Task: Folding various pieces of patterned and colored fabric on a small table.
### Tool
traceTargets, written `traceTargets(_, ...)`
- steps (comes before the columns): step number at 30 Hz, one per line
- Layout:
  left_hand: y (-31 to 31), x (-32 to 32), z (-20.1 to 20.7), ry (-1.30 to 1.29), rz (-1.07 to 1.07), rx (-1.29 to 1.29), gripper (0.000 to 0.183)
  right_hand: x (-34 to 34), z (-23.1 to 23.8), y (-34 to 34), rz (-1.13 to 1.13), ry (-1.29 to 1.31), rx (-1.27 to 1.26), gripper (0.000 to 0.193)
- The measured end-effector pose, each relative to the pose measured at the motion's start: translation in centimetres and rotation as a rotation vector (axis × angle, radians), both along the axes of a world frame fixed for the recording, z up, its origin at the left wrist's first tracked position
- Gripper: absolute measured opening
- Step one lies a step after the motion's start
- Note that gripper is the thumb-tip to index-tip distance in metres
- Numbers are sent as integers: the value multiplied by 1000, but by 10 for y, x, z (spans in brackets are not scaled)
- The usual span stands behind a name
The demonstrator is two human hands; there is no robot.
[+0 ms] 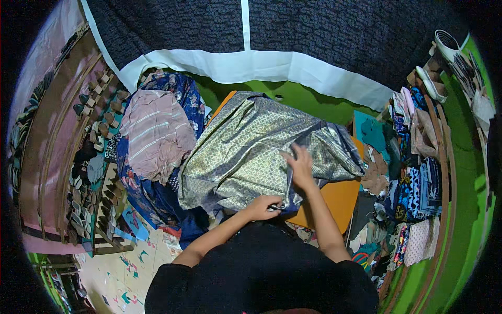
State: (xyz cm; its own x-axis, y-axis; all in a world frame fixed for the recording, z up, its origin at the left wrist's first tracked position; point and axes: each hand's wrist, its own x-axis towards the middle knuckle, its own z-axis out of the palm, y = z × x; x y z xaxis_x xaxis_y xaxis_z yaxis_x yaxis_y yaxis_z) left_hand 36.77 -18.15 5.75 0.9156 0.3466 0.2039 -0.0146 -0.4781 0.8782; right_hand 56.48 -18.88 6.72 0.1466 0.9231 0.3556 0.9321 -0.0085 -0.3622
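A shiny silver-grey cloth (240, 167) with a small lattice pattern and a darker striped part lies in loose folds over an orange table (327, 201). At its near edge, my left hand (263, 208) is closed, with the fingers curled round a bunched dark edge of the cloth. Farther forward and to the right, my right hand (299, 166) rests on the cloth with its fingers spread, slightly blurred. Beneath the cloth, most of the tabletop is hidden.
To the left lie a crumpled pinkish striped cloth (157, 133) and blue floral fabric (133, 167). A rack of small shoe-like pieces (102, 136) stands farther left. Stacked folded fabrics (418, 191) and scraps (374, 172) are on the right. Scraps litter the tiled floor (123, 272).
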Motion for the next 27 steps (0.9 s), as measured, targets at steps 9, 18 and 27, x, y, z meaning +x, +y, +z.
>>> traceTargets(9,-1,-31,14,252,298,31,58,35,26,-30,-132,-78,35,19)
traceTargets(18,9,-111,-60,542,166,146,40,-34,6,-159,-363,-228,448,33)
traceTargets(27,3,-211,-10,356,184,370,30,-187,-34,-258,-745,-235,281,15)
